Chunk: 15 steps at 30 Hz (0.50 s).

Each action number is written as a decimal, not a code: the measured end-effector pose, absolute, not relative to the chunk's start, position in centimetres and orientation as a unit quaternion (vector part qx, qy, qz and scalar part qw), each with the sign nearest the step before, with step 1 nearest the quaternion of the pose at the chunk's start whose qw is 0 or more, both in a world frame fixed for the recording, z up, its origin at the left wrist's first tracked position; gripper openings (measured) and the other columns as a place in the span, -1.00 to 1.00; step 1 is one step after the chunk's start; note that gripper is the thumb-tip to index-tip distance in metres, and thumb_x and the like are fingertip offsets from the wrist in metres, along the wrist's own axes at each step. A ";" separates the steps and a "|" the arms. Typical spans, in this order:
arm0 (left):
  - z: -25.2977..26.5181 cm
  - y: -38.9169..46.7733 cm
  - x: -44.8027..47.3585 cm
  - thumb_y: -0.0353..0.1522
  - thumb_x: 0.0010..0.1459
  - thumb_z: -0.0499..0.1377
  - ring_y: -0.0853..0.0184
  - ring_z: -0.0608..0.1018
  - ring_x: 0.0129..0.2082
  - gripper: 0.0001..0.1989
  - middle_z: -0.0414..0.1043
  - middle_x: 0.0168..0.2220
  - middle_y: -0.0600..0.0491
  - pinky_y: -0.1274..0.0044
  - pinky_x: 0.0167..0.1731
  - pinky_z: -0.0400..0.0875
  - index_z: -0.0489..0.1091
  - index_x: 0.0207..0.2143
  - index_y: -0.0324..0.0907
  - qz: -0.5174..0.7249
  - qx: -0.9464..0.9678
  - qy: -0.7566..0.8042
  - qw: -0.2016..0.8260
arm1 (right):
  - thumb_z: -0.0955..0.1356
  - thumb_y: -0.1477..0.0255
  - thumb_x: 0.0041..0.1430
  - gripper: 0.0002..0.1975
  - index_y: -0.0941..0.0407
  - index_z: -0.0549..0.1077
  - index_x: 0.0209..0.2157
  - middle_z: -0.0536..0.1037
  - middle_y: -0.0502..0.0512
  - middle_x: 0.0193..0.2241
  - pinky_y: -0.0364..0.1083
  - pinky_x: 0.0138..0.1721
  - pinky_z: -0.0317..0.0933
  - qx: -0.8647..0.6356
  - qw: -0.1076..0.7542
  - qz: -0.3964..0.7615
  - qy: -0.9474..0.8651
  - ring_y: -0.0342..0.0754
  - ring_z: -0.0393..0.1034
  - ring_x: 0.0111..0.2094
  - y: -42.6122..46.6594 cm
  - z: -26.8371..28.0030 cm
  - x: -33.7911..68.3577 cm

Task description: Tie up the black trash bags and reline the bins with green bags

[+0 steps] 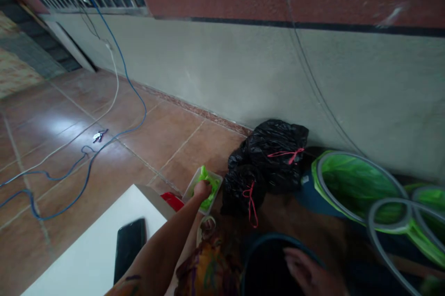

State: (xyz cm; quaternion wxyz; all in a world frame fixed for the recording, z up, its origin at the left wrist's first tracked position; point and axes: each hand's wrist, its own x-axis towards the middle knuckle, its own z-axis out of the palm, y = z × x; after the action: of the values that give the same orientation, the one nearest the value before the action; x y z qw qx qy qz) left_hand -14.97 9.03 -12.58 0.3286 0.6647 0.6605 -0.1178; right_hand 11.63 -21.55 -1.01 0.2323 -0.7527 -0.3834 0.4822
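My left hand (202, 190) reaches down into a clear plastic tray (219, 183) on the floor. Its fingers are closed on a bright green plastic bag (204, 173), part of which sticks up beyond the hand, while more green plastic lies around it in the tray. My right hand (302, 266) is held over a dark bin (269, 239) in front of me, fingers stretched out and nothing visible in them. The inside of that bin is too dark to make out.
Tied black garbage bags (281, 131) with red drawstrings lie against the wall. Rightward stand bins (361, 187) lined with green bags, and a loose grey ring (373, 235). A phone (130, 247) rests on a white tabletop (93, 233). Keys (100, 136) and a blue cable (86, 177) lie on the tiles.
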 end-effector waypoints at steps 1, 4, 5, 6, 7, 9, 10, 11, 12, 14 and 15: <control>-11.5 8.8 -15.2 -0.35 0.24 0.09 0.15 0.54 0.06 -0.63 0.54 0.01 -0.19 0.46 0.02 0.35 0.47 0.05 -0.25 -0.103 0.669 0.660 0.325 | 0.27 0.09 0.11 -0.58 0.01 0.56 -0.13 0.66 0.17 -0.16 -0.01 -0.02 0.41 -0.755 0.248 0.467 -0.388 0.11 0.55 -0.09 -20.2 -0.4 10.6; -8.2 8.1 -16.0 -0.37 0.23 0.10 0.15 0.54 0.06 -0.65 0.55 0.02 -0.16 0.49 0.03 0.34 0.51 0.02 -0.24 -0.058 0.679 0.659 0.319 | 0.27 0.26 0.13 -0.64 0.04 0.52 -0.08 0.63 0.16 -0.13 0.01 0.02 0.34 -0.726 0.277 0.432 -0.457 0.09 0.53 -0.09 -14.5 0.8 6.6; -7.2 7.7 -16.2 -0.38 0.23 0.10 0.16 0.54 0.06 -0.65 0.55 0.01 -0.15 0.50 0.03 0.34 0.52 0.01 -0.23 -0.045 0.680 0.659 0.317 | 0.28 0.33 0.13 -0.63 0.05 0.50 -0.04 0.61 0.17 -0.09 0.01 0.01 0.33 -0.713 0.278 0.423 -0.485 0.08 0.53 -0.11 -12.2 0.9 5.1; -6.2 7.3 -16.4 -0.39 0.23 0.10 0.16 0.55 0.05 -0.66 0.55 0.01 -0.14 0.51 0.03 0.34 0.53 0.00 -0.22 -0.033 0.681 0.660 0.314 | 0.29 0.39 0.11 -0.61 0.07 0.48 -0.01 0.59 0.19 -0.04 0.01 0.01 0.32 -0.711 0.273 0.409 -0.502 0.07 0.53 -0.13 -9.9 0.8 3.7; -5.3 6.9 -16.6 -0.39 0.23 0.10 0.17 0.55 0.05 -0.67 0.56 0.01 -0.12 0.52 0.03 0.34 0.54 -0.01 -0.21 -0.020 0.682 0.661 0.312 | 0.31 0.44 0.08 -0.55 0.10 0.44 0.05 0.54 0.22 0.04 0.01 0.06 0.28 -0.707 0.268 0.396 -0.520 0.07 0.50 -0.07 -7.5 0.6 2.3; -3.9 6.0 -16.9 -0.40 0.22 0.12 0.19 0.56 0.02 -0.68 0.57 -0.01 -0.09 0.53 0.02 0.36 0.55 -0.03 -0.19 0.015 0.688 0.653 0.317 | 0.36 0.48 0.03 -0.43 0.20 0.37 0.13 0.47 0.32 0.11 0.00 0.15 0.18 -0.709 0.263 0.366 -0.542 0.13 0.38 0.11 -3.3 -0.2 -0.1; -3.3 5.6 -17.1 -0.40 0.21 0.13 0.20 0.57 0.00 -0.69 0.58 -0.03 -0.07 0.54 0.01 0.36 0.56 -0.05 -0.17 0.035 0.693 0.644 0.322 | 0.38 0.50 -0.01 -0.40 0.22 0.36 0.13 0.46 0.35 0.11 -0.01 0.15 0.16 -0.713 0.259 0.362 -0.542 0.14 0.34 0.14 -1.5 -0.7 -1.1; -2.9 5.2 -17.3 -0.41 0.19 0.14 0.22 0.58 -0.01 -0.70 0.59 -0.04 -0.04 0.54 0.02 0.37 0.57 -0.08 -0.15 0.057 0.699 0.632 0.330 | 0.39 0.53 -0.02 -0.42 0.20 0.38 0.11 0.47 0.33 0.09 -0.02 0.14 0.16 -0.726 0.265 0.365 -0.519 0.14 0.33 0.14 -0.1 -1.3 -1.8; -2.6 4.9 -17.4 -0.43 0.17 0.14 0.23 0.58 -0.03 -0.71 0.60 -0.06 -0.02 0.53 0.02 0.38 0.58 -0.10 -0.14 0.080 0.704 0.620 0.338 | 0.38 0.55 -0.03 -0.50 0.18 0.44 0.03 0.51 0.31 0.04 -0.03 0.11 0.17 -0.731 0.279 0.377 -0.495 0.13 0.35 0.12 1.0 -1.8 -2.4; -2.6 4.5 -17.8 -0.46 0.14 0.14 0.26 0.60 -0.11 -0.69 0.60 -0.11 0.01 0.50 0.00 0.41 0.56 -0.10 -0.13 0.119 0.703 0.605 0.353 | 0.34 0.56 0.00 -0.73 0.14 0.51 -0.21 0.58 0.27 -0.13 -0.04 0.05 0.18 -0.735 0.306 0.401 -0.453 0.11 0.42 0.02 2.5 -3.1 -2.9; -2.7 4.5 -17.9 -0.48 0.11 0.14 0.28 0.60 -0.15 -0.66 0.60 -0.12 0.01 0.48 -0.02 0.43 0.53 -0.06 -0.15 0.136 0.700 0.603 0.359 | 0.31 0.56 0.02 -0.83 0.13 0.50 -0.32 0.59 0.25 -0.22 -0.04 0.01 0.19 -0.732 0.320 0.411 -0.440 0.10 0.44 -0.04 2.9 -3.7 -3.0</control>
State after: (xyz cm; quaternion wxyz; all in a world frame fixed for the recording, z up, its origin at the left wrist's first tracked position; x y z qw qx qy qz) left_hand -17.88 4.46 -2.75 0.3590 0.6998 0.6025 0.1355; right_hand -2.97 2.92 -3.73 0.3196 -0.7319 -0.4395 0.4110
